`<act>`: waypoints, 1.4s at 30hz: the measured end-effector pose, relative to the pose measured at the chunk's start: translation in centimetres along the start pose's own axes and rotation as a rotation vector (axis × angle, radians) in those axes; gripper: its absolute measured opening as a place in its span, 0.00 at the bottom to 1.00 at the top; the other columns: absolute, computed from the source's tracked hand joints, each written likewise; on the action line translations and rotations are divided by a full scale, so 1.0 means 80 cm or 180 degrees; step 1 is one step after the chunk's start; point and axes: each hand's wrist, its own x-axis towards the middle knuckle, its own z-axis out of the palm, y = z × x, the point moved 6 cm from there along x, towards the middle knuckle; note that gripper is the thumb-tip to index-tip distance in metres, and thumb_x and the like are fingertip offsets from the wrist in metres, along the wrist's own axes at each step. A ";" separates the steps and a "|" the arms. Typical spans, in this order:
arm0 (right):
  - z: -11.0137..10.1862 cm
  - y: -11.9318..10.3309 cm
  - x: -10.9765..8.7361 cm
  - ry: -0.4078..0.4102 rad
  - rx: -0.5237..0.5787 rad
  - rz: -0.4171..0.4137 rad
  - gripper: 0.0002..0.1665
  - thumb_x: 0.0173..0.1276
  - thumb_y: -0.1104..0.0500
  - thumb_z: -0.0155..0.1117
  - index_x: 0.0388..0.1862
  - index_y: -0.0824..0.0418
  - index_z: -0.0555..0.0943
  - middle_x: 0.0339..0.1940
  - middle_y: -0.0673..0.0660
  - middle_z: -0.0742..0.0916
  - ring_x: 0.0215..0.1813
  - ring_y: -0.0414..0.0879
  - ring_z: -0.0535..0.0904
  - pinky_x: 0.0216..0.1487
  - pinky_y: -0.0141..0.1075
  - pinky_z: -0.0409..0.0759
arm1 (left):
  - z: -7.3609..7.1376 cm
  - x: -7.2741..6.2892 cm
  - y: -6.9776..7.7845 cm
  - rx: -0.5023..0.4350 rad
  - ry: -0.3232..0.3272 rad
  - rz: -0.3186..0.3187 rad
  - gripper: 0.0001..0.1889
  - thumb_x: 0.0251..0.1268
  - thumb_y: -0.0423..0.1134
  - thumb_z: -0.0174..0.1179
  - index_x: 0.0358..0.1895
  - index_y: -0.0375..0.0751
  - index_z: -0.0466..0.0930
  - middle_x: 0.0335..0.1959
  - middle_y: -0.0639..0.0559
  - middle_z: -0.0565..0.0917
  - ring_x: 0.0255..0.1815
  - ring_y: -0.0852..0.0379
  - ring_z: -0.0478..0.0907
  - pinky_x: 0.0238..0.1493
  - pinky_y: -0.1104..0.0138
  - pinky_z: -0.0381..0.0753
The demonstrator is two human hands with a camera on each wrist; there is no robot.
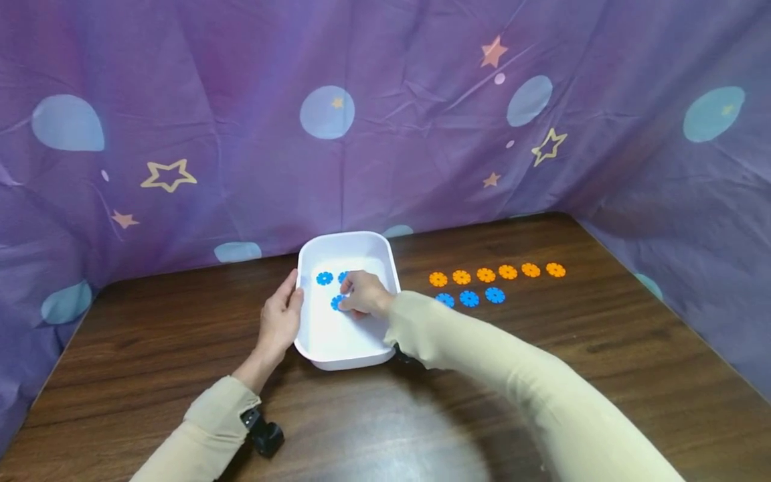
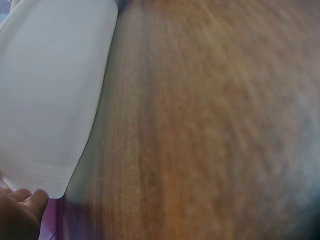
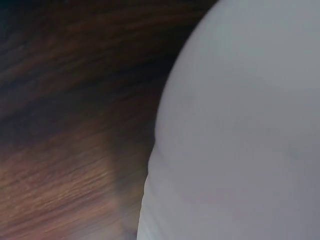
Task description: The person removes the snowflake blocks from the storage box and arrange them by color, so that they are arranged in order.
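Note:
A white plastic tray (image 1: 349, 345) sits on the table in front of me. My left hand (image 1: 281, 314) holds its left side, with the thumb at the rim; in the left wrist view, fingertips (image 2: 37, 200) touch the tray's wall (image 2: 55, 100). My right hand (image 1: 364, 293) reaches inside the tray and pinches a blue snowflake disc (image 1: 335, 303), partly covered by the thumb. Beyond it lie another blue disc (image 1: 324, 278) and a third blue disc (image 1: 343, 276), the latter partly hidden behind the fingers. A pale sleeve (image 3: 240, 130) fills much of the right wrist view.
Right of the tray, several orange snowflake discs (image 1: 485, 275) form a row on the wooden table (image 1: 181, 321). Three blue discs (image 1: 469, 298) line up in front of them, the leftmost partly behind my right sleeve. A purple patterned curtain (image 1: 241, 134) hangs behind the table.

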 end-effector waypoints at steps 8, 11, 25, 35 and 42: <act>0.001 -0.003 0.001 0.0003 -0.0235 -0.0116 0.12 0.55 0.68 0.70 0.36 0.64 0.76 0.15 0.52 0.76 0.13 0.40 0.72 0.14 0.24 0.70 | 0.000 0.000 -0.001 0.0031 -0.0015 -0.0052 0.25 0.74 0.35 0.41 0.71 0.35 0.57 0.71 0.43 0.62 0.72 0.50 0.57 0.73 0.59 0.56; 0.001 -0.002 0.000 0.0011 -0.0272 -0.0127 0.12 0.54 0.68 0.70 0.35 0.65 0.76 0.16 0.52 0.76 0.13 0.40 0.72 0.14 0.24 0.70 | 0.000 0.000 0.000 0.0044 -0.0025 -0.0054 0.25 0.74 0.36 0.41 0.71 0.35 0.56 0.71 0.43 0.62 0.72 0.50 0.57 0.73 0.59 0.55; -0.001 -0.002 0.000 -0.0021 -0.0116 -0.0099 0.12 0.54 0.69 0.70 0.30 0.64 0.74 0.16 0.52 0.75 0.13 0.40 0.71 0.13 0.24 0.69 | 0.000 0.001 0.000 0.0063 -0.0007 -0.0029 0.25 0.74 0.36 0.41 0.71 0.34 0.57 0.71 0.43 0.62 0.72 0.50 0.57 0.73 0.59 0.56; -0.003 -0.004 -0.008 -0.0068 0.0327 -0.0075 0.10 0.56 0.70 0.68 0.30 0.65 0.74 0.16 0.52 0.76 0.15 0.39 0.71 0.16 0.25 0.73 | 0.001 -0.001 -0.001 0.0092 -0.0028 -0.0039 0.25 0.73 0.36 0.42 0.71 0.35 0.57 0.70 0.43 0.62 0.72 0.49 0.58 0.72 0.58 0.57; -0.017 -0.018 -0.014 -0.0132 0.0648 -0.0307 0.09 0.57 0.70 0.66 0.33 0.67 0.74 0.12 0.53 0.75 0.14 0.38 0.72 0.18 0.27 0.78 | -0.001 -0.001 0.001 0.0089 0.0007 0.0006 0.24 0.73 0.34 0.43 0.70 0.34 0.58 0.70 0.41 0.63 0.71 0.47 0.59 0.71 0.57 0.58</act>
